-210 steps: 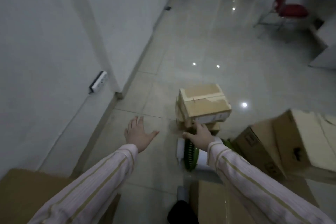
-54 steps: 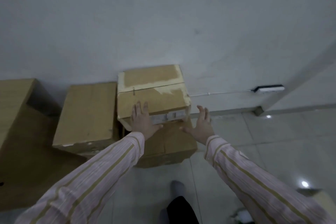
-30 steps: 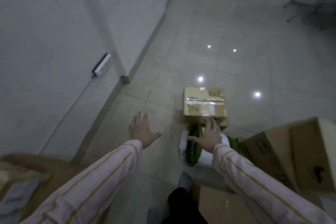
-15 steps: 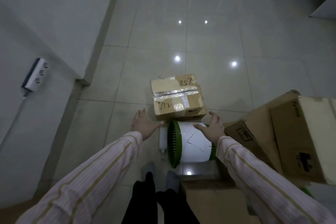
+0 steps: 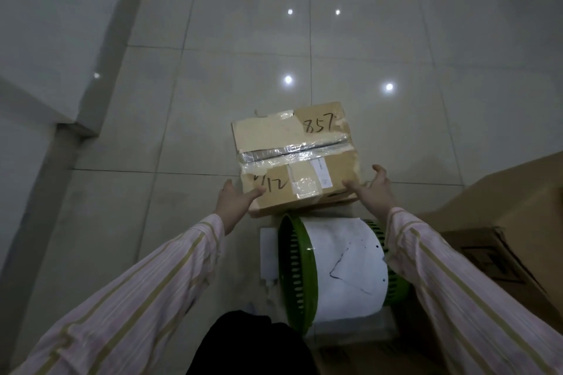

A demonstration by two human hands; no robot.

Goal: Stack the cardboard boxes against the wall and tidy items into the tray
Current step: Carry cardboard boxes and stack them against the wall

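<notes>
Cardboard, taped and scuffed: a small box (image 5: 292,161) sits on the pale tiled floor (image 5: 213,85) in front of a person seen from above, well apart from the wall (image 5: 45,24) at the left; clear tape (image 5: 292,154) runs across its closed flaps, and the figures "857" and "12" are written on top in dark marker; a lower layer of cardboard shows under its near edge. Both arms, in pink striped sleeves (image 5: 152,298), reach forward to either side of it; the left hand (image 5: 234,201) is released, fingers straight, its thumb lying against the near left corner of the box; the right hand (image 5: 373,192) is likewise unclenched, fingers loosely spread beside the near right corner, thumb pointing at the box edge, and contact there cannot be told for sure; neither hand grasps anything. Just nearer the person, between the forearms, a green slotted basket (image 5: 297,268) lies on its side with a white sheet (image 5: 344,265) curved over it; larger cardboard boxes (image 5: 511,222) stand at the right, just beside the right sleeve; ceiling lights show as bright spots on the glossy tiles.
</notes>
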